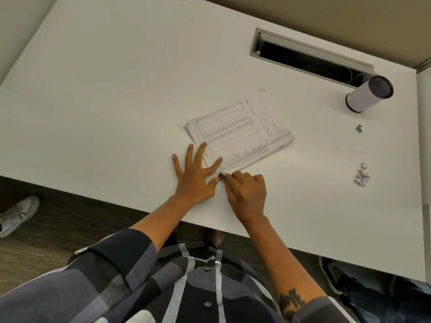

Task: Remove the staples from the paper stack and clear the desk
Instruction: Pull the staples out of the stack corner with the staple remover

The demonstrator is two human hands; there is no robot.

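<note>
A stack of printed paper point(240, 134) lies at an angle in the middle of the white desk point(105, 101). My left hand point(194, 173) is spread flat, its fingers pressing the stack's near-left corner. My right hand point(247, 194) is curled around a small dark staple remover point(221, 174), whose tip sits at that same near corner of the stack, next to my left thumb. A small heap of pulled staples and paper bits point(361, 177) lies to the right, with a few more staples point(358, 128) farther back.
A white cylinder with a dark mesh top point(368, 93) stands at the back right beside an open cable slot point(310, 59). A tiny paper scrap point(262, 90) lies behind the stack. Shoes are on the floor at left point(17, 215) and lower right.
</note>
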